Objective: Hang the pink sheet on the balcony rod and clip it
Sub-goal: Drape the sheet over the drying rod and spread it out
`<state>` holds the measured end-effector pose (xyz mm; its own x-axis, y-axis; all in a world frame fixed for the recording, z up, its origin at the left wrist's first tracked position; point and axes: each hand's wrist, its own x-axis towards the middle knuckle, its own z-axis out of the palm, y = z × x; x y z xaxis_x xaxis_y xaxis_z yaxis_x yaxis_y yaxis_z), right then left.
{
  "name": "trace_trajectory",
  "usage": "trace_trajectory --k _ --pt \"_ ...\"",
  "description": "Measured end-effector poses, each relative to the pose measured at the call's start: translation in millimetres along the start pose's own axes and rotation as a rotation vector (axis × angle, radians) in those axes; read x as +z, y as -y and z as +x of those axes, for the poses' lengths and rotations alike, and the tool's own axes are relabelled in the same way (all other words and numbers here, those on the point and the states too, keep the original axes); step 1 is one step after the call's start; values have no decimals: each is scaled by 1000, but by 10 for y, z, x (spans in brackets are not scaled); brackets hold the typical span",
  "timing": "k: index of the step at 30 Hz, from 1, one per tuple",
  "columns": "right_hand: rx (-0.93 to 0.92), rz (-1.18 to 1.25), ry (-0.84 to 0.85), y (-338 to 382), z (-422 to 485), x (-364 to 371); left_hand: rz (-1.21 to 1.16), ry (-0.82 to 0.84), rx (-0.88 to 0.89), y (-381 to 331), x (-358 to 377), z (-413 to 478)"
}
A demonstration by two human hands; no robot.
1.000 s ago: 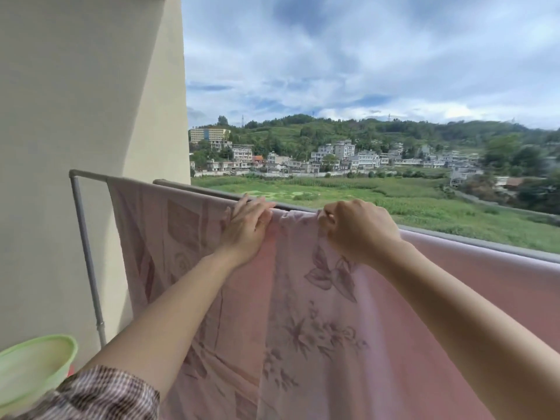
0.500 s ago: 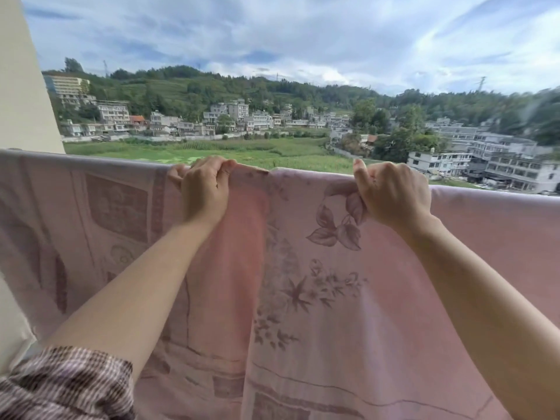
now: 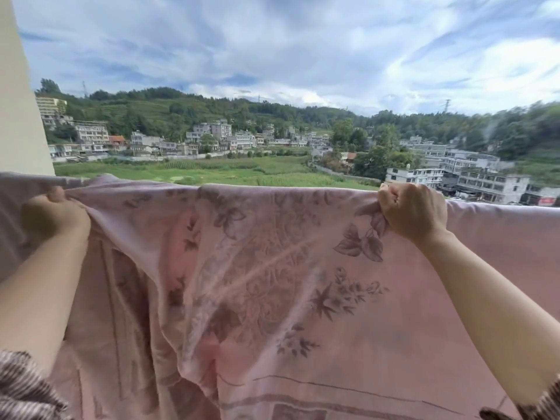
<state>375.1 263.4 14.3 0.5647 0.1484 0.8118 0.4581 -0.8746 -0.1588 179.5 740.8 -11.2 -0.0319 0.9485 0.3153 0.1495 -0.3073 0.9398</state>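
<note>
Arms spread, left hand and right hand each close a fisted grip on the pink sheet.

No writing can be read anywhere; the pink sheet bears only printed leaves and flowers; just above the sheet's top edge, far to the right, a red sign on a distant building is too small and blurred to make out.

Setting: residential balcony, open-air, raised above ground. Evidence: cream outer wall at left edge; pink sheet draped across the front; green field, low-rise houses, wooded hills, cloudy sky beyond.
</note>
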Motion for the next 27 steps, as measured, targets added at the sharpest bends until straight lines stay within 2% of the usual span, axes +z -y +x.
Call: trace_trajectory --k 2,5,7,8,9,11,13,14,15,16,19,22,24,27 --pt "28 -1 0 31 -13 1 -108 -6 -52 86 -1 22" --pt "41 53 11 199 -33 -16 -206 -25 -6 125 81 -96" --pt "-37 94 -9 469 -34 24 -215 38 21 55 139 -257" --pt "-102 108 -19 655 -40 67 -186 65 89 5 141 -371" --pt "-179 120 -16 873 -47 116 -151 94 216 -50 133 -500" --pt "-340 148 41 1360 -78 214 -74 139 633 -90 182 -634" --pt "-445 185 113 1822 -125 312 182 266 938 -123 265 -677" --pt "-473 194 132 2016 -143 365 327 331 1026 -126 334 -662" --pt "-488 195 137 2178 -151 419 412 399 1053 -152 381 -654" --pt "-489 196 139 2307 -147 472 398 451 1061 -170 413 -620" --pt "-476 220 131 2539 -117 585 167 466 1114 -135 469 -447" --pt "-442 240 98 2581 -115 632 24 483 1245 -82 412 -270" --pt "-379 225 72 2557 -102 635 11 450 1287 -32 324 -60" --pt "-276 185 53 2598 -24 606 -30 328 1216 114 213 252"
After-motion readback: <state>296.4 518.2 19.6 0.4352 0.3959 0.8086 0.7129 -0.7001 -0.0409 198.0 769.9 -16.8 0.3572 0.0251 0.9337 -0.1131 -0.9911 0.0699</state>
